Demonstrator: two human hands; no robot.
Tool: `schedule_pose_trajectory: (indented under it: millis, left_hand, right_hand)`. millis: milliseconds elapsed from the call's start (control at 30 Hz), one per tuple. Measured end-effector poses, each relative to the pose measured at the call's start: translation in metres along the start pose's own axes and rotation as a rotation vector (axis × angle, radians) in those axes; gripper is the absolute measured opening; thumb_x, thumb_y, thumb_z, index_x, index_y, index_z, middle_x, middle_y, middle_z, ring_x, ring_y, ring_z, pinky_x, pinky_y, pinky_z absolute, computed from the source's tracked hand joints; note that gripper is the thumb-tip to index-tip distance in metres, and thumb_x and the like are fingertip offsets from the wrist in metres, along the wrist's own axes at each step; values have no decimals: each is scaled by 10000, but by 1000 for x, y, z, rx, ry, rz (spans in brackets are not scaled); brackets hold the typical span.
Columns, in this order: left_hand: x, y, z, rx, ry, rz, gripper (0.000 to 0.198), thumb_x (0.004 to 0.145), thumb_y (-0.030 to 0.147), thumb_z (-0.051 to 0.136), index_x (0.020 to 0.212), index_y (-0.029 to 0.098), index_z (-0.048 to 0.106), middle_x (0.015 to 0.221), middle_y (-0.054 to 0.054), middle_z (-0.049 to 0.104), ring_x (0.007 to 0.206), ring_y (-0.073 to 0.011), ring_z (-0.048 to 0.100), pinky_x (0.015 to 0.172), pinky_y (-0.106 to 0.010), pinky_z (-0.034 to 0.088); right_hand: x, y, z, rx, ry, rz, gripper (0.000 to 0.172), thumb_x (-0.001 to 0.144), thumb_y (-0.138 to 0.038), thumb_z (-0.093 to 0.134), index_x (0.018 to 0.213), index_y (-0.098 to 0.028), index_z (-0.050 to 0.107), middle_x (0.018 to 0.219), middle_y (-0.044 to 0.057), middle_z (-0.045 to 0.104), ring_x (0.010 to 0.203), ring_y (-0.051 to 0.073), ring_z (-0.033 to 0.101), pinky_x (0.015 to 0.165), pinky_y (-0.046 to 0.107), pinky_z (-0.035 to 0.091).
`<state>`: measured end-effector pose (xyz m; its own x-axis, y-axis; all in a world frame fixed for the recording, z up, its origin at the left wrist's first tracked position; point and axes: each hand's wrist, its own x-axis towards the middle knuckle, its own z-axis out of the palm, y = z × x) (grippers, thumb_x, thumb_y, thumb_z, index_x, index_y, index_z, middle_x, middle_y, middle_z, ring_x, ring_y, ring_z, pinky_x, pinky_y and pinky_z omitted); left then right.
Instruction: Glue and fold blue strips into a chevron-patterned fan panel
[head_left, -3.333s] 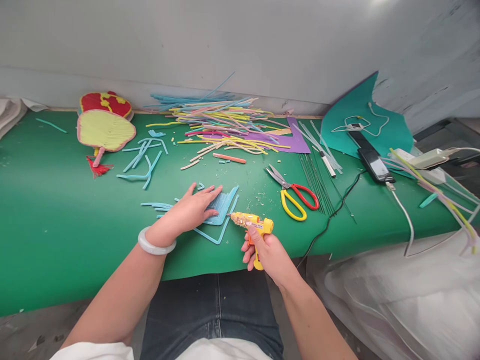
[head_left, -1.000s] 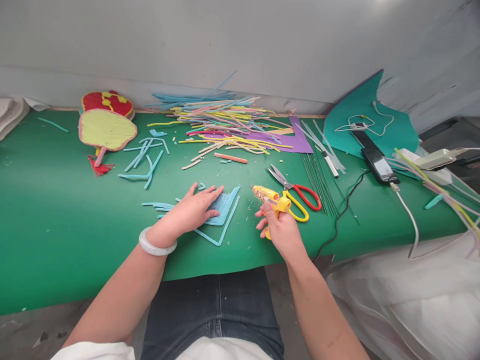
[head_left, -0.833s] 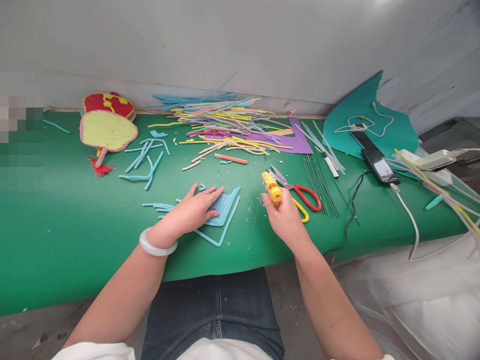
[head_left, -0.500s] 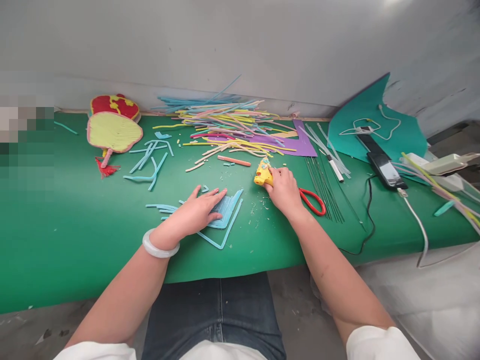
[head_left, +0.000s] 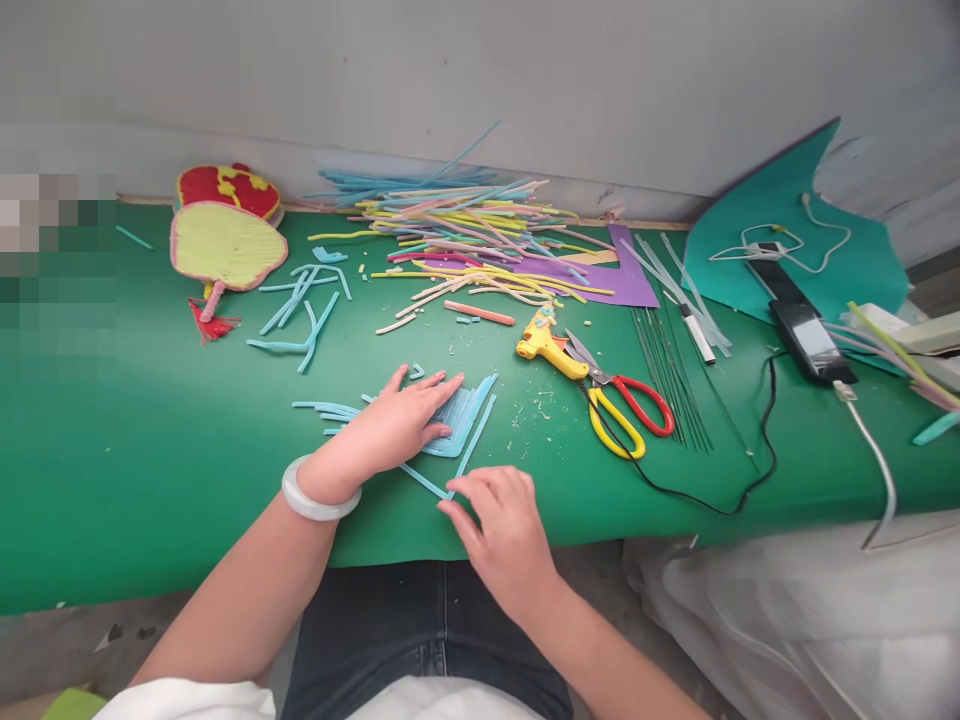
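Observation:
My left hand (head_left: 401,420) lies flat, fingers spread, over a patch of light blue pipe cleaners (head_left: 459,415) bent into nested V shapes. Part of that patch is hidden under the palm. Just below it lies a separate bent blue pipe cleaner (head_left: 474,438), its corner toward me. At this corner is my right hand (head_left: 499,535), thumb and forefinger a little apart on either side of it; a firm grip does not show. A yellow glue gun (head_left: 551,345) rests on the green table to the right, beside scissors (head_left: 619,405) with one red and one yellow handle.
Many coloured pipe cleaners (head_left: 465,215) are heaped by the wall, over purple sheet (head_left: 634,275). Two fan-shaped pieces, a yellow fan (head_left: 229,245) in front, lie at left. Thin wires (head_left: 667,370), a marker (head_left: 697,335), a phone (head_left: 806,340) and a black cord (head_left: 765,460) are at right.
My right hand has let go of the glue gun, leaving it on the table, and has moved left and toward me to the bent blue pipe cleaner. My left hand has stayed in place.

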<state>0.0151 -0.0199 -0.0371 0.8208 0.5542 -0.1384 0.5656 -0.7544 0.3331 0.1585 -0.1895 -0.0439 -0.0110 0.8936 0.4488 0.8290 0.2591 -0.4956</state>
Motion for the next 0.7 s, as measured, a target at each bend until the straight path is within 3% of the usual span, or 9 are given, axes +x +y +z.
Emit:
schedule_pose_trajectory:
  millis: [133, 333, 700]
  left_hand:
    - [-1, -1, 1, 4, 17, 14, 652, 1018, 350, 466, 1587, 246, 164, 1611, -92, 352, 1518, -234, 271, 1240, -550, 98]
    - [-2, -2, 2, 8, 39, 32, 653, 1016, 349, 470, 1586, 245, 168, 1602, -94, 370, 1518, -230, 270, 1243, -539, 97]
    - [-2, -1, 1, 9, 53, 61, 668, 1005, 319, 487, 1585, 228, 168, 1593, -95, 387, 1508, -214, 292, 1252, -500, 113]
  right_hand:
    - [-9, -4, 12, -33, -18, 30, 52, 981, -193, 580, 973, -209, 629, 859, 21, 653, 813, 186, 565, 762, 332, 385]
    - [-3, 10, 11, -75, 19, 76, 72, 982, -187, 578, 926, -206, 618, 858, 31, 653, 815, 196, 552, 751, 334, 387]
    - [8, 13, 18, -44, 27, 143, 56, 983, -214, 576, 929, -206, 563, 864, 45, 661, 815, 207, 573, 751, 341, 439]
